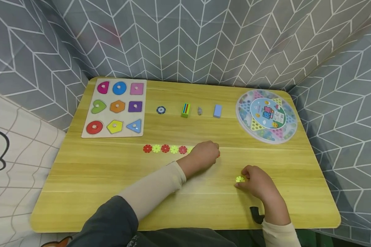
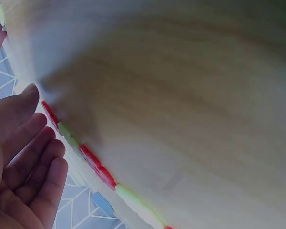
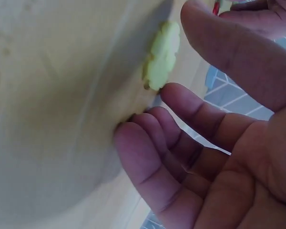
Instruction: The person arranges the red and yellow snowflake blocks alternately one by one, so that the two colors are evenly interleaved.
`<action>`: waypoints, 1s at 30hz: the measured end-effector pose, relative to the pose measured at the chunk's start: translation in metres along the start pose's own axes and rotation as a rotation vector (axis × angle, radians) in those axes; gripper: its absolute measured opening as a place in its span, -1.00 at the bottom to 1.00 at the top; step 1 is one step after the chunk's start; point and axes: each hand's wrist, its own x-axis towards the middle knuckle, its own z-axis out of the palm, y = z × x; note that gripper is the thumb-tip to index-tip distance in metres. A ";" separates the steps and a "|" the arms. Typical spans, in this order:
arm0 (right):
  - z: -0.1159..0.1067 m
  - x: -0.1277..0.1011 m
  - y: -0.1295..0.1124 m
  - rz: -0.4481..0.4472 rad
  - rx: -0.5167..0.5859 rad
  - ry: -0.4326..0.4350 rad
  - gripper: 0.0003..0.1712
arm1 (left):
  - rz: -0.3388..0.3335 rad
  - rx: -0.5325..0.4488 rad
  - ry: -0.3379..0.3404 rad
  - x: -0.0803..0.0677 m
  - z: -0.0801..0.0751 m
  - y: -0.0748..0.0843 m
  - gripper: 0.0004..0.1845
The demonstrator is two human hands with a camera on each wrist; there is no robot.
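A row of flower-shaped plastic discs, red and yellow-green by turns, crosses the middle of the table; a red disc (image 1: 165, 148) is one of them. Over the row's right end, my left hand (image 1: 202, 156) hides several discs. Its fingers are loosely bent beside the end red disc (image 2: 50, 114), and I see no pinch there; contact is unclear. Lower right, my right hand (image 1: 259, 181) holds a yellow-green flower disc (image 3: 162, 57) at its edges between thumb and index finger. The other right fingers curl near the tabletop. This disc is apart from the row.
A shape-knob puzzle board (image 1: 114, 108) lies at the back left. Along the back are a poker chip (image 1: 161, 110), a striped block (image 1: 186, 110), a small grey figure (image 1: 199, 110) and a blue block (image 1: 217, 111). A round game board (image 1: 244, 125) lies back right. Patterned curtains (image 1: 179, 41) surround the table.
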 end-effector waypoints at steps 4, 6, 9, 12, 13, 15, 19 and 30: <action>0.003 -0.002 0.000 -0.015 -0.028 0.026 -0.49 | 0.008 -0.005 -0.001 0.002 0.000 0.002 -0.87; 0.004 -0.001 0.001 -0.018 -0.039 0.033 -0.55 | 0.011 -0.006 0.005 0.003 0.000 0.003 -0.86; 0.004 0.000 0.003 -0.017 -0.043 0.037 -0.61 | 0.020 0.007 0.008 0.005 0.001 0.003 -0.84; 0.005 0.002 0.005 -0.020 -0.039 0.036 -0.63 | 0.022 0.017 0.009 0.007 0.002 0.003 -0.82; 0.005 0.002 0.006 -0.022 -0.034 0.037 -0.63 | 0.021 0.017 0.008 0.007 0.002 0.003 -0.80; 0.005 0.003 0.007 -0.026 -0.025 0.043 -0.65 | 0.016 0.017 0.000 0.008 0.003 0.004 -0.79; 0.001 0.006 0.009 -0.037 0.003 0.067 -0.72 | -0.008 0.001 -0.015 0.008 0.003 0.003 -0.80; -0.029 0.017 0.032 0.018 0.075 0.154 -0.78 | -0.021 -0.017 -0.004 0.005 0.002 0.001 -0.77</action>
